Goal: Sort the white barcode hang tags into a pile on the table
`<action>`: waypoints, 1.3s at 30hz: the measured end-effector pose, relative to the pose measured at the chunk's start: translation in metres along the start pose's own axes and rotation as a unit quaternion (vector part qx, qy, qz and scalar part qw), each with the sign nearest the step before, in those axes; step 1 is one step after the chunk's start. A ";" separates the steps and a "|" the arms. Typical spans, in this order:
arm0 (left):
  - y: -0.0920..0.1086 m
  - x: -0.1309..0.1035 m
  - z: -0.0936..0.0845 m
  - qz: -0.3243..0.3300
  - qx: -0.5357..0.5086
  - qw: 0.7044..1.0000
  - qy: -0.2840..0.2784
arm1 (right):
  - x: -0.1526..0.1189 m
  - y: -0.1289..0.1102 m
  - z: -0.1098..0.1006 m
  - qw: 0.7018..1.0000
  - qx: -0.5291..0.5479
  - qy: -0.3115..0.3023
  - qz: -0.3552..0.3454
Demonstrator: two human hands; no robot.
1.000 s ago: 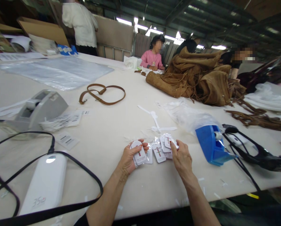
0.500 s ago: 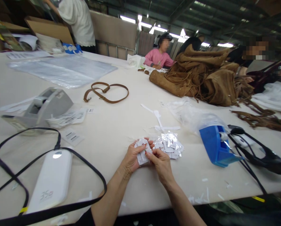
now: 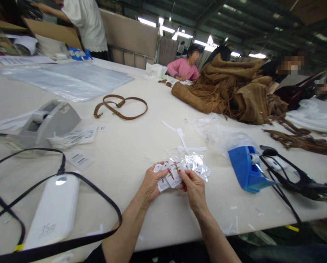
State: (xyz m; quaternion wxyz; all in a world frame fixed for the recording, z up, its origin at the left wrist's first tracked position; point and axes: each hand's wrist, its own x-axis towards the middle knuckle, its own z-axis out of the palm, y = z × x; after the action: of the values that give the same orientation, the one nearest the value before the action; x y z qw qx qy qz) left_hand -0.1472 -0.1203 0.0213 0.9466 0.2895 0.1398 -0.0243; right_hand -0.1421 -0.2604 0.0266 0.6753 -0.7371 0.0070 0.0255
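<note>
The tags (image 3: 169,178) are held as a small fan between both hands, just above the near edge of the table (image 3: 130,146). The left hand (image 3: 151,182) cups the fan from below, fingers curled under, thumb on top; this appears to keep the stack from sliding apart. The right hand (image 3: 194,188) pinches the fan's right edge between thumb and fingertips, seemingly to spread or peel off single tags. Both hands are closed on the tags, not spread.

Appearance: small white cards with rounded tops, each with a red-and-green cross mark and dark lettering at the bottom; the full word is partly covered.

Just beyond the tags lies a loose heap of small clear bags (image 3: 198,164), touching or nearly touching the fan. To the right of the tags stands a blue tape holder (image 3: 245,171); past it, black straps (image 3: 295,179). To the left of the tags lie a white power bank (image 3: 53,210) ringed by a black cable (image 3: 97,190), then a grey tape dispenser (image 3: 47,122) with barcode labels (image 3: 75,137) beside it. Well beyond the tags: a brown strap (image 3: 119,107) and a heap of brown suede (image 3: 235,89).
</note>
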 end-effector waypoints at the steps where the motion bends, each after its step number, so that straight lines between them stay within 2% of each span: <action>1: 0.000 0.000 0.000 0.005 -0.002 1.000 -0.001 | 0.001 0.000 -0.003 1.000 -0.002 0.013 -0.007; 3: -0.001 0.002 -0.001 0.012 -0.005 1.000 0.000 | 0.005 -0.001 -0.013 0.998 -0.015 0.051 -0.023; 5: -0.001 0.002 -0.001 0.008 -0.005 1.000 0.001 | 0.010 -0.002 -0.026 0.990 -0.094 0.096 -0.043; 6: -0.001 0.003 -0.001 0.006 -0.005 1.000 0.000 | 0.012 -0.003 -0.032 0.977 -0.162 0.127 -0.063; 8: -0.002 0.003 0.000 0.001 -0.002 1.000 -0.003 | 0.012 -0.003 -0.038 0.929 -0.295 0.185 -0.125; 9: -0.002 0.003 -0.001 0.000 -0.001 1.000 -0.005 | 0.010 -0.003 -0.038 0.910 -0.329 0.198 -0.154; 10: -0.001 0.003 -0.001 -0.001 0.001 1.000 -0.008 | 0.007 -0.002 -0.034 0.907 -0.333 0.190 -0.173; 11: -0.001 0.003 -0.001 -0.002 0.004 1.000 -0.010 | 0.003 -0.001 -0.029 0.920 -0.314 0.160 -0.174; 13: -0.001 0.002 -0.002 -0.004 0.010 1.000 -0.015 | -0.005 0.002 -0.013 0.959 -0.238 0.063 -0.139; 15: -0.001 0.002 -0.002 -0.004 0.015 1.000 -0.015 | -0.009 0.004 -0.001 0.983 -0.158 -0.010 -0.094; 17: 0.000 0.002 -0.002 -0.005 0.013 1.000 -0.011 | -0.007 0.005 0.003 0.993 -0.094 -0.016 -0.071; 19: 0.001 0.002 -0.001 -0.011 0.006 1.000 -0.010 | -0.001 0.004 -0.004 0.997 -0.055 0.017 -0.052; 21: 0.003 0.002 0.000 -0.018 -0.003 1.000 -0.011 | 0.007 0.002 -0.017 0.992 -0.093 0.061 -0.052; 22: 0.003 0.002 0.001 -0.021 -0.009 1.000 -0.010 | 0.010 0.001 -0.023 0.982 -0.148 0.095 -0.072; 25: 0.005 0.002 0.002 -0.029 -0.020 0.999 -0.009 | 0.008 -0.003 -0.029 0.917 -0.309 0.185 -0.171; 26: 0.005 0.003 0.002 -0.030 -0.022 0.999 -0.010 | 0.005 -0.004 -0.026 0.912 -0.317 0.180 -0.190; 27: 0.004 0.003 0.001 -0.032 -0.023 0.999 -0.011 | 0.001 -0.004 -0.020 0.924 -0.298 0.147 -0.189; 30: 0.003 0.001 0.001 -0.038 -0.022 0.999 -0.021 | -0.011 -0.002 0.006 0.977 -0.186 -0.021 -0.100; 32: 0.003 0.000 0.002 -0.043 -0.019 0.998 -0.031 | -0.015 0.001 0.021 0.990 -0.102 -0.085 -0.044; 35: 0.002 -0.003 0.002 -0.041 -0.010 0.998 -0.048 | -0.015 0.004 0.031 0.997 -0.002 -0.082 -0.006; 39: 0.001 -0.003 0.002 -0.039 0.002 0.997 -0.063 | -0.012 0.004 0.026 0.996 0.053 -0.061 0.040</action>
State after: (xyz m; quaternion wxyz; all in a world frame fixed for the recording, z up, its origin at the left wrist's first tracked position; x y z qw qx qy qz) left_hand -0.1498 -0.1203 0.0241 0.9514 0.2831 0.0907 -0.0801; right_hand -0.1549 -0.2351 0.0209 0.7109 -0.6966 -0.0034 0.0968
